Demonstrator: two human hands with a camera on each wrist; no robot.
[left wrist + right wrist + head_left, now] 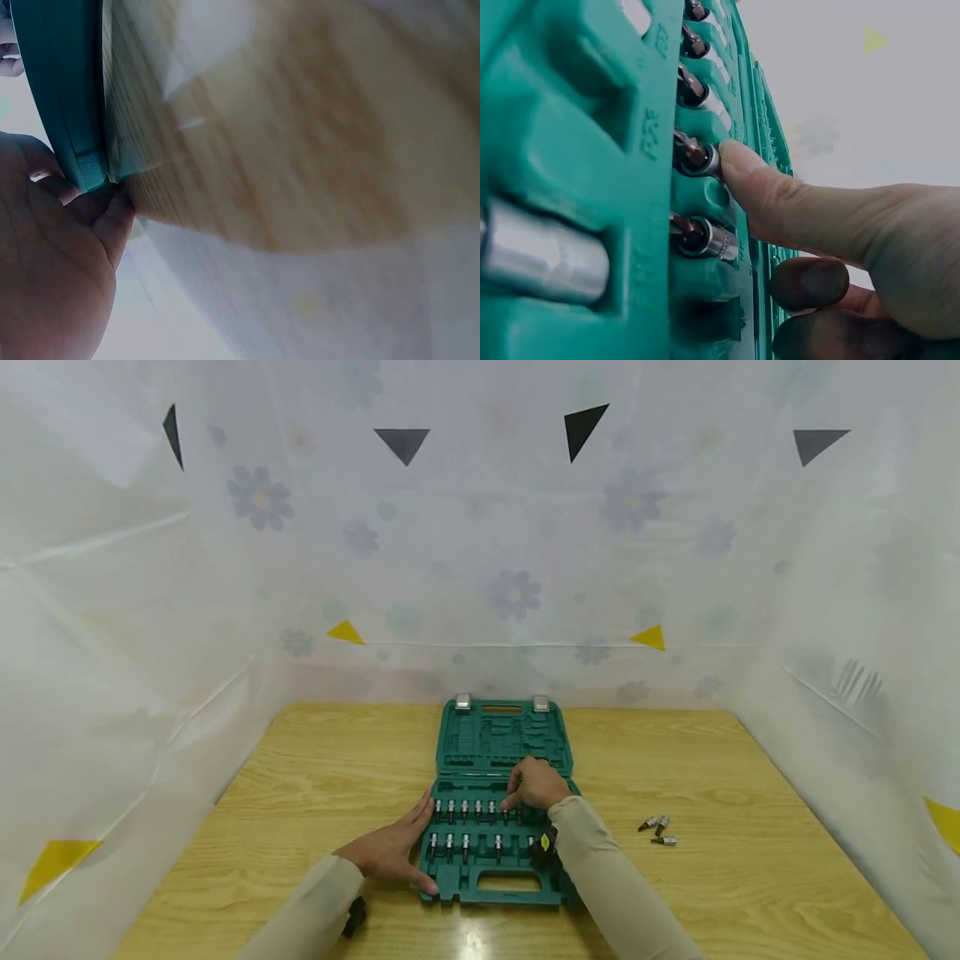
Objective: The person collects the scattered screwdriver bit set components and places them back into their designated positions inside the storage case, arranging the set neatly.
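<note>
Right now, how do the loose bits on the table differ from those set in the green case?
The loose bits lie clustered on the table; the seated bits sit in slots of the green case. The loose bits point different ways, while the seated bits run parallel in two rows. The right hand touches one seated bit; no hand touches the loose bits. Both have a silvery end and a darker tip.

A Screened-Off Indoor Booth

You are in what looks like a makeshift booth. Pale, translucent sheeting (450,547) rises in front of you and along both sides, hemming in your wood-grain table (337,760). Ahead of you it shows faded flowers (514,594). Dark triangles (404,445) run in a row up high, and yellow triangles (651,637) sit lower down. You cannot tell what building lies beyond.
</note>
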